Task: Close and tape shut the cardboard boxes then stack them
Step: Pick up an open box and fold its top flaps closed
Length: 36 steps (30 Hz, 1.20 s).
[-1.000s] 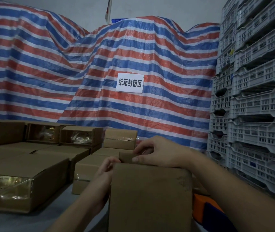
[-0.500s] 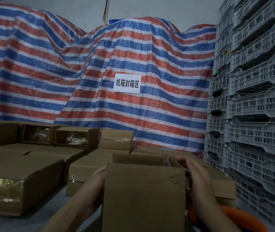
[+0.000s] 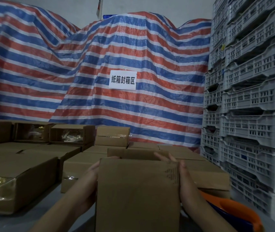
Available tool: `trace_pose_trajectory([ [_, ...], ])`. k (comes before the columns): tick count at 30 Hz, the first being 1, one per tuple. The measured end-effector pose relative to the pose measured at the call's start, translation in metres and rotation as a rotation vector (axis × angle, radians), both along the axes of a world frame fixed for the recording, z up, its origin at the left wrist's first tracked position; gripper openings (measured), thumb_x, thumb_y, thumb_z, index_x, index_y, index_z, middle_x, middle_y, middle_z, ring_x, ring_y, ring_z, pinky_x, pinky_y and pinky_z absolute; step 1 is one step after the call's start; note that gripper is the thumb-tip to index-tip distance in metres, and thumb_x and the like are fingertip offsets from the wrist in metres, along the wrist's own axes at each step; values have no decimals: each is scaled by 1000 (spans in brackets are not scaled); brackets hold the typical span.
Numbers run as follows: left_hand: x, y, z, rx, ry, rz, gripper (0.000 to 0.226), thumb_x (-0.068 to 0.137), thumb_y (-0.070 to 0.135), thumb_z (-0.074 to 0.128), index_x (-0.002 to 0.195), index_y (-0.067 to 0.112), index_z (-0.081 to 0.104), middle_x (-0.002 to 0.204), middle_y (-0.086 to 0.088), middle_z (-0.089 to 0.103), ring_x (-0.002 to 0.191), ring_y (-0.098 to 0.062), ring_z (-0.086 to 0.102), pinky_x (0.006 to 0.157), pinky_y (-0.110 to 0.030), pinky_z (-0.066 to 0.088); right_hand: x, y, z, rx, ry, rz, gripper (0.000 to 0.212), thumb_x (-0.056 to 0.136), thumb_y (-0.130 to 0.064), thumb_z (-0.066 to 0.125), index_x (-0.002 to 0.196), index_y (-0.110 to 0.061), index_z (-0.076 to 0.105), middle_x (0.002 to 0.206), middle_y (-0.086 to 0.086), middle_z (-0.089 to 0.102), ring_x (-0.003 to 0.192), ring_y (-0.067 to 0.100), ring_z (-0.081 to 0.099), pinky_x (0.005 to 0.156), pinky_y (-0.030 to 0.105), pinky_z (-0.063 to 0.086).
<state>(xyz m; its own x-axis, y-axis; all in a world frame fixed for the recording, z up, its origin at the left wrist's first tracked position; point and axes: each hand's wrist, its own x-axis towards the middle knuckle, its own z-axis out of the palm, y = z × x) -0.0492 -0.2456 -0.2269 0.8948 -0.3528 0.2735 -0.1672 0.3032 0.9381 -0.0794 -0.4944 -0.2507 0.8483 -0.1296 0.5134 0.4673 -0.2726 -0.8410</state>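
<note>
Cardboard fills the lower half of the view: a plain brown box (image 3: 137,195) stands upright at bottom centre, close to the camera, held between both hands above a grey worktop (image 3: 33,220). Its top is open, with the far flap (image 3: 133,154) standing up behind the near wall. The left hand (image 3: 90,178) lies flat against the box's left side, fingers fairly straight and pressing inward, the fingertips reaching the upper left corner. The right hand (image 3: 182,174) presses against the right side in the same way (its fingers run up to the top edge beside some faint printing), with straight fingers rather than a curled grip.

Behind and to the left sit more cardboard boxes (image 3: 21,181), several closed with glossy clear tape, and two further back lying on their sides with shiny openings (image 3: 70,133) facing the camera. A small taped box (image 3: 112,135) stands on top of others just beyond the held one. At bottom right an orange and blue object (image 3: 230,208) shows only partly. A red, white and blue striped tarpaulin (image 3: 133,52) drapes the background, carrying a white paper sign (image 3: 122,80) with black characters. Grey perforated plastic crates (image 3: 250,97) are stacked high on the right.
</note>
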Motion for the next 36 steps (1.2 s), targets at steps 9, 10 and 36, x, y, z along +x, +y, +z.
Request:
trace_pose_trajectory([
  [9, 2, -2, -9, 54, -43, 141, 23, 89, 29, 57, 101, 14, 70, 76, -11, 74, 63, -24, 71, 60, -34, 50, -4, -6, 0, 56, 89, -65, 102, 38, -111, 36, 108, -47, 72, 105, -18, 75, 103, 3, 69, 101, 36, 45],
  [10, 4, 0, -10, 62, -44, 167, 35, 94, 40, 50, 94, 14, 73, 70, -8, 74, 64, -24, 70, 61, -35, 47, -6, -4, 1, 43, 76, -62, 92, 41, -111, 35, 106, -55, 70, 106, -20, 74, 102, -1, 68, 98, 33, 45],
  [36, 13, 0, -3, 175, 28, 125, 23, 93, 14, 54, 92, 18, 76, 94, -13, 74, 85, -30, 66, 72, -37, 50, -20, 1, 13, 87, -6, -34, 39, 85, -61, 58, 92, -29, 79, 100, -2, 76, 97, 17, 71, 75, 29, 51],
])
